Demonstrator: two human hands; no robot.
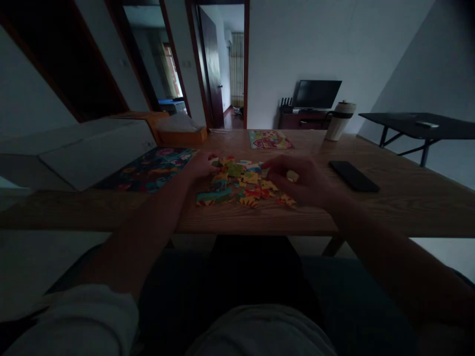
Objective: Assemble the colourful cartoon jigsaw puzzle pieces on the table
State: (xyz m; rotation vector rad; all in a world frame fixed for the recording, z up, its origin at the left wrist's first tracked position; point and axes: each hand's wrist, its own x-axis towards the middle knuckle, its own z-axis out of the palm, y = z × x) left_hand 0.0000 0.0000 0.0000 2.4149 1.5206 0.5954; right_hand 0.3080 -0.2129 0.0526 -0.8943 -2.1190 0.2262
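While both hands rest on them, puzzle pieces (243, 185) spread left-to-right.

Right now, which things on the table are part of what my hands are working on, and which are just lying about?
In use: puzzle pieces, left hand, right hand.
Lying about: phone, mug, dark puzzle board, far puzzle, orange box.

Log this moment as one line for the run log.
left hand: on puzzle pieces | right hand: pinching one piece | phone: right, untouched | table: wooden
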